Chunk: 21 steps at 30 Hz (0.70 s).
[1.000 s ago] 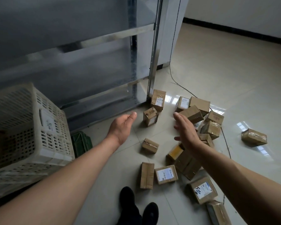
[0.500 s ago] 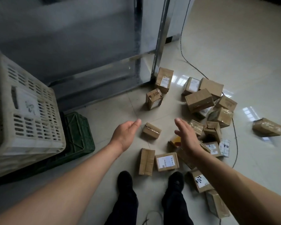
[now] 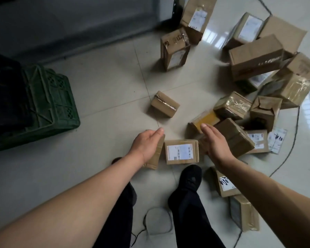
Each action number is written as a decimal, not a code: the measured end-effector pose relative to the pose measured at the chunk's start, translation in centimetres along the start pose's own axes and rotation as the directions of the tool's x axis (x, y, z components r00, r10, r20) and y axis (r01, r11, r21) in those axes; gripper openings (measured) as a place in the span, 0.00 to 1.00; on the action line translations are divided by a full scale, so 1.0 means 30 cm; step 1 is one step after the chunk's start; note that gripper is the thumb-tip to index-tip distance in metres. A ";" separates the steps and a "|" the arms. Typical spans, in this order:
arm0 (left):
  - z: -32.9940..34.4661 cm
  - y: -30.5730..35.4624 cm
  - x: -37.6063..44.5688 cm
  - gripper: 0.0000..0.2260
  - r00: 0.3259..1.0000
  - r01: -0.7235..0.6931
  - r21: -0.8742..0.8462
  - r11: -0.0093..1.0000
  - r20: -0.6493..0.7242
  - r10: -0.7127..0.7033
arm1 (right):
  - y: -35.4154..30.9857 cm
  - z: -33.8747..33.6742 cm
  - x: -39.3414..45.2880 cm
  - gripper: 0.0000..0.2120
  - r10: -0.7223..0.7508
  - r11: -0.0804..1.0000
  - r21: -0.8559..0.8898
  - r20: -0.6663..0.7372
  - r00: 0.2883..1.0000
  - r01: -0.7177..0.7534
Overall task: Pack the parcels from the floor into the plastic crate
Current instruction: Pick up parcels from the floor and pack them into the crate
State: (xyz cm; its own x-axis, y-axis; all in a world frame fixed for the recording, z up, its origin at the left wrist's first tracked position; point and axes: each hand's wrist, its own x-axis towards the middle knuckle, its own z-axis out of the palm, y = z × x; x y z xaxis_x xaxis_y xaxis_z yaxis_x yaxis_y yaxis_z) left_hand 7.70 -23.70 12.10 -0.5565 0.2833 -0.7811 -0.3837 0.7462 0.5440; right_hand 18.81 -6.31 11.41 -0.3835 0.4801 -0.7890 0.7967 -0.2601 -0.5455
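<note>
Brown cardboard parcels, taped and some bearing white shipping labels, lie scattered on the tiled floor (image 3: 106, 90) across the right of the frame. At lower centre, the left hand (image 3: 147, 144) and right hand (image 3: 213, 142), both open with fingers extended, flank a labelled parcel (image 3: 182, 152).

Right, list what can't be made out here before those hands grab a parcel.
- Plastic crate for packing: out of the head view; only a green crate shows at the left edge.
- Parcel under the left hand: mostly covered by it.
- Label text on the parcel between the hands: too small.
- Right hand contact: unclear.
</note>
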 end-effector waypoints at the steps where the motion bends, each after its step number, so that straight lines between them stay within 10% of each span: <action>1: 0.049 -0.041 0.045 0.20 1.000 0.021 0.006 1.000 0.020 -0.021 | 0.060 0.001 0.055 0.26 0.021 1.000 -0.002 -0.002 1.000 -0.021; 9: 0.377 -0.363 0.348 0.24 0.956 0.204 0.047 0.978 0.206 -0.209 | 0.462 0.040 0.388 0.26 0.139 0.987 -0.082 -0.023 0.990 -0.140; 21: 0.584 -0.408 0.502 0.33 0.935 0.351 0.096 0.931 0.022 -0.355 | 0.635 0.100 0.564 0.51 0.290 0.957 0.007 -0.084 0.953 -0.290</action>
State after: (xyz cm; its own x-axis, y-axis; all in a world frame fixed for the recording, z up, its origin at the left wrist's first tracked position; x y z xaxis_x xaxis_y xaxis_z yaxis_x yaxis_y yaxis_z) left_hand 16.93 -18.03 -11.69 -0.3677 0.0135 -0.9298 -0.4821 0.8523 0.2030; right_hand 26.09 -5.66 -13.19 -0.0953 0.4529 -0.8865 0.8702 -0.3945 -0.2951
